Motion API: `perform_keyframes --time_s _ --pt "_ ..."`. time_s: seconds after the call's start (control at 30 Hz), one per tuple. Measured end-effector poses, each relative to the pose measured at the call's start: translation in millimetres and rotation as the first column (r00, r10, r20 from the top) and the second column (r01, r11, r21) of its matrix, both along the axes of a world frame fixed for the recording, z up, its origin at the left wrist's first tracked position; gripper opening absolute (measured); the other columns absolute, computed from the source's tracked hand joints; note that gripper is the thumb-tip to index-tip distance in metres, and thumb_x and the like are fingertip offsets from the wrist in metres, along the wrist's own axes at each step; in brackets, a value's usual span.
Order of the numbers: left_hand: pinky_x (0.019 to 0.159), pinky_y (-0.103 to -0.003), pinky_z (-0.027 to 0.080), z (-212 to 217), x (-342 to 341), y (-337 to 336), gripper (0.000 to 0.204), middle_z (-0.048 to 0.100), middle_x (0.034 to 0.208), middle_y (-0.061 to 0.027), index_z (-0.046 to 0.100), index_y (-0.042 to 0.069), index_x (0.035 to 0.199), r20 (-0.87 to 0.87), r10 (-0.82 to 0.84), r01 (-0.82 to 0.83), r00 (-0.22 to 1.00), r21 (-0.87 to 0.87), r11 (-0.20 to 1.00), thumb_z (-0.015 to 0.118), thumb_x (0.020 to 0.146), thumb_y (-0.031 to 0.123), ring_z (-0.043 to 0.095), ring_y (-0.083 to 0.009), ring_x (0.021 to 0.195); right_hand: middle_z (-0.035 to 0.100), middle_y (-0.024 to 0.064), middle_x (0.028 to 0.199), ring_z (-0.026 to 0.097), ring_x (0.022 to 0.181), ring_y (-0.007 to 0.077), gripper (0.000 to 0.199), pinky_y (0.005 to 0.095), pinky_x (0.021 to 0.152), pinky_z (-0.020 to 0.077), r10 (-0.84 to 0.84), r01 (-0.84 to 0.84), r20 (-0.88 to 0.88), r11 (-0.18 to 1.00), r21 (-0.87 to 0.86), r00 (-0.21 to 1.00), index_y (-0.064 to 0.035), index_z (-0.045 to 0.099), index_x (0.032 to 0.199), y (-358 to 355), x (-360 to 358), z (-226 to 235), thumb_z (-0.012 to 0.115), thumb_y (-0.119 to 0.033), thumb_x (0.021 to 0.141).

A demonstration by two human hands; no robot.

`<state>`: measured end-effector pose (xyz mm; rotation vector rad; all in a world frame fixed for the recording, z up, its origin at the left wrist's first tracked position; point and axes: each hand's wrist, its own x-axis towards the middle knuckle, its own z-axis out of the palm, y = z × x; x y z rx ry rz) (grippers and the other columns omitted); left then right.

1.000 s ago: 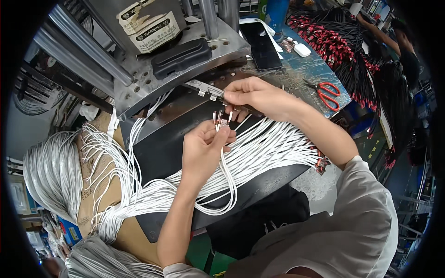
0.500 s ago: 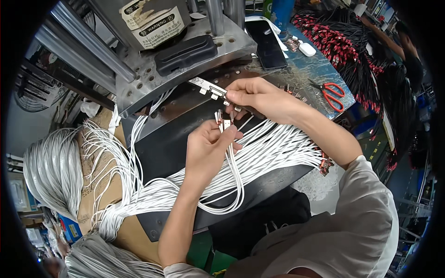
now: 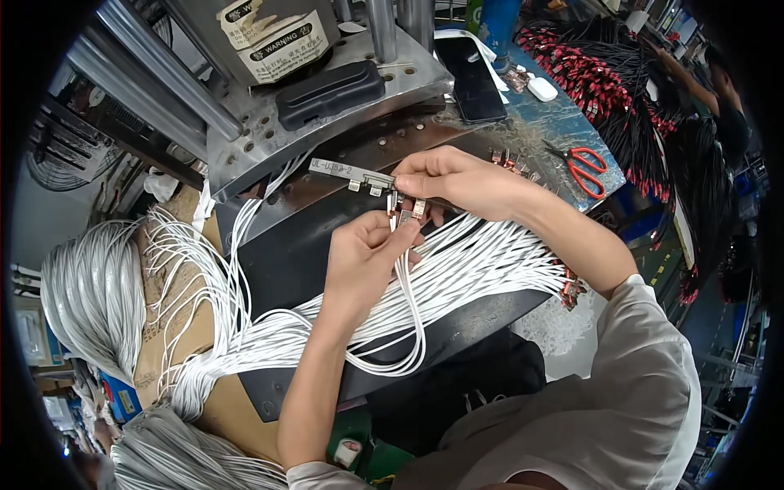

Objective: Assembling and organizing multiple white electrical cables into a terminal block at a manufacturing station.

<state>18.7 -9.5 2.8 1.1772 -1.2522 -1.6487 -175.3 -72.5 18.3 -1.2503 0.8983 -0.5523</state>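
My left hand (image 3: 359,265) is closed around a few white cables (image 3: 415,327) just below their metal connector ends. The cables loop down from it over the larger white cable bundle (image 3: 482,261). My right hand (image 3: 461,181) pinches the right end of a flat metal bar (image 3: 339,170) with small metal connectors along its lower edge. Both hands meet at the middle, where a copper-coloured connector (image 3: 419,208) shows between the fingers. Fingers partly hide how the cable ends and the bar touch.
A steel press with posts and a plate (image 3: 359,94) stands at the back, a black block (image 3: 331,94) on it. Right of it lie a phone (image 3: 474,82) and red-handled cutters (image 3: 586,170). Cable coils (image 3: 94,302) sit left; black cables with red ends (image 3: 588,73) are piled far right.
The metal bar has shifted left and slightly down in my right hand's grip and now turns its broad face more toward me. My left hand has barely moved.
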Motion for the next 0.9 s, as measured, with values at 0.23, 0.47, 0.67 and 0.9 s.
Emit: perform_keyframes --time_s 0.23,0.47,0.67,0.9 --pt "0.064 -0.022 0.051 4 -1 2 0.021 0.07 0.086 -0.0081 0.063 -0.005 0.1 -0.001 0.136 -0.136 0.991 0.016 0.991 0.064 0.099 0.016 0.064 -0.0102 0.07 0.065 -0.0014 0.091 0.058 0.076 0.0038 0.028 0.0192 0.057 0.0415 -0.013 0.012 -0.05 1.0 -0.024 0.999 -0.0022 0.063 0.113 -1 -4 2 0.056 -0.027 0.103" --pt "0.064 -0.022 0.051 8 -2 -2 0.023 0.069 0.085 -0.0089 0.062 -0.006 0.101 -0.089 0.127 -0.122 0.988 0.057 0.991 0.062 0.1 0.017 0.064 -0.0105 0.071 0.065 -0.0007 0.09 0.058 0.075 0.0045 0.029 0.0195 0.058 0.04 0.057 -0.06 -0.057 0.996 -0.061 0.997 -0.0003 0.063 0.113 0 0 -1 0.059 -0.026 0.101" --pt "0.06 -0.022 0.051 17 1 2 0.024 0.068 0.084 -0.0086 0.062 -0.005 0.105 0.038 0.141 -0.143 0.989 0.051 0.988 0.057 0.103 0.019 0.063 -0.0097 0.069 0.069 0.0 0.09 0.059 0.072 0.0027 0.027 0.0177 0.058 0.042 0.001 -0.003 -0.028 0.997 -0.078 1.0 0.0009 0.064 0.112 -2 -8 1 0.072 -0.015 0.092" --pt "0.054 -0.022 0.051 5 -2 2 0.027 0.066 0.085 -0.0058 0.063 -0.003 0.105 -0.037 0.191 -0.191 0.981 0.02 0.981 0.055 0.104 0.023 0.06 -0.0075 0.063 0.071 0.0035 0.09 0.061 0.073 0.0047 0.028 0.0193 0.061 0.0455 -0.028 0.026 -0.014 0.994 -0.105 1.0 0.0018 0.065 0.111 -3 -7 6 0.076 -0.009 0.087"
